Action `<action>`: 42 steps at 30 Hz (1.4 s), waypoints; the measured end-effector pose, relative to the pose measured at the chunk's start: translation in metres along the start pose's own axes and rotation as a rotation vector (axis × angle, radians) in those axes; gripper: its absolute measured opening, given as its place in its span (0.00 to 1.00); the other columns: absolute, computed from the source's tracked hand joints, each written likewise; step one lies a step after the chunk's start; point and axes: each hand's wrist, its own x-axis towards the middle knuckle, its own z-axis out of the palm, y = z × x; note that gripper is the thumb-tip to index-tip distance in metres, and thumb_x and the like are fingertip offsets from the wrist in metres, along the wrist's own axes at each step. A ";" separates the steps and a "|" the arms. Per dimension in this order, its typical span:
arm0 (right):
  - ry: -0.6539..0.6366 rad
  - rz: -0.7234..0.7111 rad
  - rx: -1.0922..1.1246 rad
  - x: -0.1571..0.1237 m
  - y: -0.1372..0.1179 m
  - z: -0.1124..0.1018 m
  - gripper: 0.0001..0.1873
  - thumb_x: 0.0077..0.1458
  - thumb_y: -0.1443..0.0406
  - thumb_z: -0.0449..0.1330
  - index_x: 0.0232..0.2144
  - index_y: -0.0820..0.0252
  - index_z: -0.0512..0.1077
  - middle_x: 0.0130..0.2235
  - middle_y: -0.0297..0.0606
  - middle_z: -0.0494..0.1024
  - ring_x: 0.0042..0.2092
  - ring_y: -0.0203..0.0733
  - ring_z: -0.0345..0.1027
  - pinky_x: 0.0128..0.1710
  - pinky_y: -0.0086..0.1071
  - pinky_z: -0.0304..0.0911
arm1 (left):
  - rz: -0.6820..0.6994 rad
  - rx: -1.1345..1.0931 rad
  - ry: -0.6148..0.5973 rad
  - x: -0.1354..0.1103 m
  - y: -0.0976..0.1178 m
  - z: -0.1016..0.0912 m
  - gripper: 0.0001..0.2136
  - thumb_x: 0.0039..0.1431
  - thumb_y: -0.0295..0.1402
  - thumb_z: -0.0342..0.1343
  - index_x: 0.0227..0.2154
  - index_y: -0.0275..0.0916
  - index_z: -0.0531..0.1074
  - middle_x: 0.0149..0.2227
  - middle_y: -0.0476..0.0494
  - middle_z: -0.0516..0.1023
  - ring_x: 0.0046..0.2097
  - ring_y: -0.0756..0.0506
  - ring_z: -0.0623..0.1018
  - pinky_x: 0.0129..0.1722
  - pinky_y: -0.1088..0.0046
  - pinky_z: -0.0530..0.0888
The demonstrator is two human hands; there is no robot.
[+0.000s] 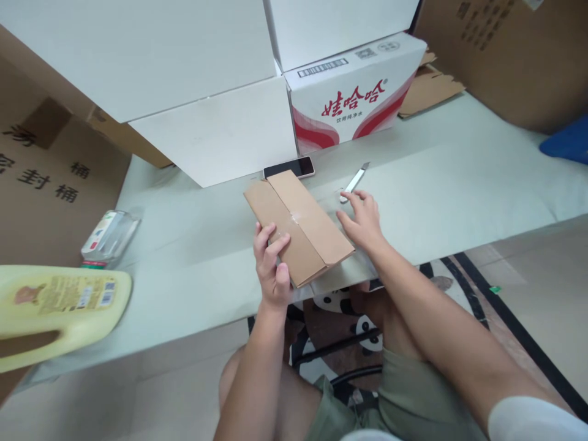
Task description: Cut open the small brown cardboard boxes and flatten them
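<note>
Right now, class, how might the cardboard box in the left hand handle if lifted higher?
The cardboard box is probably fairly stiff: it looks flat and straight-edged. It may be light, being thin and held by the left hand alone. It might flex along the lengthwise seam.

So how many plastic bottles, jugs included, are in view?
2: a clear bottle at the left of the table, and a pale yellow jug just below it, partly out of frame. Others may be hidden.
</note>
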 end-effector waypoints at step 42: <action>0.244 -0.656 -0.024 -0.089 -0.070 -0.083 0.16 0.58 0.72 0.58 0.42 0.52 0.81 0.28 0.32 0.84 0.21 0.33 0.71 0.21 0.27 0.65 | 0.184 0.108 0.043 0.003 0.000 0.022 0.20 0.70 0.42 0.37 0.50 0.43 0.72 0.59 0.41 0.71 0.64 0.38 0.69 0.71 0.46 0.56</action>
